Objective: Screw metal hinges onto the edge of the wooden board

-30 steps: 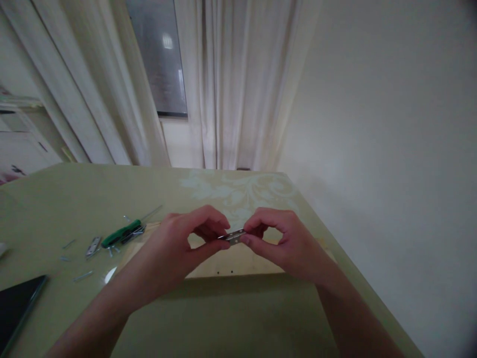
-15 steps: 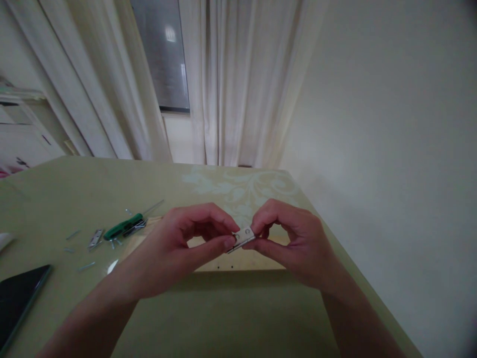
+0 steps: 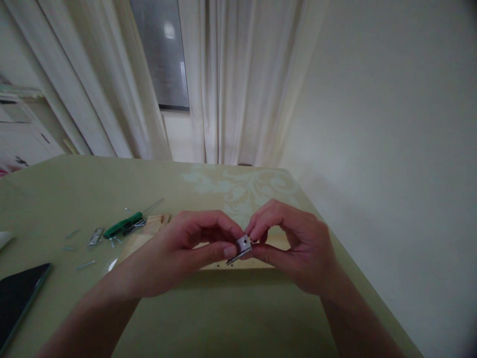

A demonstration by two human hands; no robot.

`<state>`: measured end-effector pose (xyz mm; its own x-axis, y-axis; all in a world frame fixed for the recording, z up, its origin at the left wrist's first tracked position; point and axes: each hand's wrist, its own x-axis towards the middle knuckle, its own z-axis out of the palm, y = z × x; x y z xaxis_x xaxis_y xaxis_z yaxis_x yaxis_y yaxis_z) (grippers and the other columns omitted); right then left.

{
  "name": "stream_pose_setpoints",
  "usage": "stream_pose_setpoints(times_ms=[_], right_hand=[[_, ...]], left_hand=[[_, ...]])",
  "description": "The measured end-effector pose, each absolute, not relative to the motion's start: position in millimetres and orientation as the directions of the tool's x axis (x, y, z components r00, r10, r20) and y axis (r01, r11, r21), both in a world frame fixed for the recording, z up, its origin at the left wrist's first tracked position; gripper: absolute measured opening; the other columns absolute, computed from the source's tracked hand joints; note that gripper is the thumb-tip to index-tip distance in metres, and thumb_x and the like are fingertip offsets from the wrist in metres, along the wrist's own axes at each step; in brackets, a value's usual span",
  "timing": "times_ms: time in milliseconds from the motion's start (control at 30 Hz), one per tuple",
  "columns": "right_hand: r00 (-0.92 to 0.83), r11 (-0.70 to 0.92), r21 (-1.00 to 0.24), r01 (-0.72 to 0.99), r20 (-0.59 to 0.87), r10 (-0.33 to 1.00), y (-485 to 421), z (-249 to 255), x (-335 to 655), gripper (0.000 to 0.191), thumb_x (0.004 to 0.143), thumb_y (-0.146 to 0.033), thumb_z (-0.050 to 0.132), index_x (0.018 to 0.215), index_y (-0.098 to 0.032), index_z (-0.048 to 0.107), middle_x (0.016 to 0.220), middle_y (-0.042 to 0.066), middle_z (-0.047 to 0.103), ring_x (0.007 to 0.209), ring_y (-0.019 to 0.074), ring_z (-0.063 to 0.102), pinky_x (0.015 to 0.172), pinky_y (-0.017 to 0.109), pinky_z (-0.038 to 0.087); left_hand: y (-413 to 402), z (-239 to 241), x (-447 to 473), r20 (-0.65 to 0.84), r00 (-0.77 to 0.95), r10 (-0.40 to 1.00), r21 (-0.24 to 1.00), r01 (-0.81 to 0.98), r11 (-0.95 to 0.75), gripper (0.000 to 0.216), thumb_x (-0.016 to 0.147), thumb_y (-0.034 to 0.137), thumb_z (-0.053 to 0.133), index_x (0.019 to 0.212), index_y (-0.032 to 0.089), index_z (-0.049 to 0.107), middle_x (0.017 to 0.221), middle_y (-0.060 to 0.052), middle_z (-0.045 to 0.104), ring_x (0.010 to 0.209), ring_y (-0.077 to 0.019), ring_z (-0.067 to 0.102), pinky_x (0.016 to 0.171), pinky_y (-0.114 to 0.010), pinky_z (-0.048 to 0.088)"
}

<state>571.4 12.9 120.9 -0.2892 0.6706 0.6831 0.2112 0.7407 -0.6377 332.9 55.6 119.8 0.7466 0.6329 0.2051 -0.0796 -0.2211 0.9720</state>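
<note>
A small silver metal hinge (image 3: 244, 243) with a screw hole showing is held between my two hands, above a light wooden board (image 3: 257, 263). My left hand (image 3: 194, 248) pinches its left end between thumb and fingers. At the opposite end, the thumb and fingertips of my right hand (image 3: 294, 243) close on the hinge too. Two small dark holes show in the board's near edge, below the hinge. Both forearms hide parts of the board and table.
Left of my hands lie a green-handled screwdriver (image 3: 122, 225), a second hinge (image 3: 96, 237) and several loose screws (image 3: 86, 265). A dark flat device (image 3: 22, 298) rests at the table's left edge. Curtains (image 3: 238, 84) hang behind the table (image 3: 238, 318); a wall (image 3: 391, 149) stands on the right.
The hinge has turned in my fingers: its leaf now tilts up more steeply, with a hole facing me. My right fingers have shifted left along it, and both hands have come slightly closer together.
</note>
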Motion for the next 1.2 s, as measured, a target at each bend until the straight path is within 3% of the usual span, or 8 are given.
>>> stream_pose_setpoints(times_ms=[133,467,767,1000,1200], right_hand=[[-0.326,0.764,-0.610,0.210,0.693,0.643,10.4,123.2,572.8,0.020,0.095,-0.015,0.084,0.112,-0.020,0.077,0.098,0.002,0.076,0.083,0.0121,0.071,0.076,0.023,0.061],[-0.356,0.785,-0.542,0.301,0.700,0.619,4.1,130.7,573.5,0.022,0.096,-0.014,0.081,0.116,-0.023,0.076,0.109,0.005,0.076,0.094,0.0165,0.072,0.075,0.027,0.063],[-0.384,0.810,-0.503,0.302,0.713,0.586,-1.5,132.2,570.9,0.009,0.094,-0.013,0.082,0.099,-0.018,0.075,0.093,0.004,0.077,0.084,0.0141,0.073,0.077,0.025,0.060],[-0.381,0.836,-0.454,0.310,0.746,0.546,-2.4,131.9,569.8,0.008,0.098,-0.012,0.077,0.103,-0.018,0.078,0.096,0.006,0.079,0.087,0.0151,0.076,0.079,0.025,0.062],[-0.376,0.843,-0.438,0.311,0.758,0.533,-1.3,129.7,571.4,0.009,0.100,-0.013,0.077,0.104,-0.020,0.079,0.094,0.005,0.081,0.084,0.0152,0.076,0.076,0.026,0.062]], left_hand=[[56.4,123.1,332.7,0.233,0.750,0.619,0.963,-0.091,-0.253,0.006,0.101,0.020,0.078,0.106,0.021,0.082,0.098,-0.002,0.081,0.091,-0.0124,0.073,0.082,-0.019,0.057],[55.5,122.7,329.2,0.473,0.674,0.567,0.808,-0.075,-0.585,0.014,0.098,0.018,0.081,0.111,0.025,0.083,0.099,-0.003,0.081,0.092,-0.0143,0.076,0.085,-0.021,0.058],[55.0,120.6,329.7,0.557,0.633,0.537,0.770,-0.154,-0.619,0.019,0.098,0.018,0.081,0.113,0.029,0.084,0.100,-0.005,0.081,0.093,-0.0175,0.078,0.083,-0.026,0.063],[55.6,118.7,330.4,0.597,0.607,0.524,0.739,-0.162,-0.654,0.026,0.094,0.016,0.085,0.114,0.033,0.086,0.104,-0.005,0.083,0.098,-0.0198,0.079,0.086,-0.029,0.066],[56.6,119.4,330.6,0.660,0.576,0.481,0.669,-0.161,-0.725,0.036,0.091,0.014,0.088,0.119,0.037,0.086,0.106,-0.005,0.083,0.094,-0.0183,0.080,0.079,-0.026,0.068]])
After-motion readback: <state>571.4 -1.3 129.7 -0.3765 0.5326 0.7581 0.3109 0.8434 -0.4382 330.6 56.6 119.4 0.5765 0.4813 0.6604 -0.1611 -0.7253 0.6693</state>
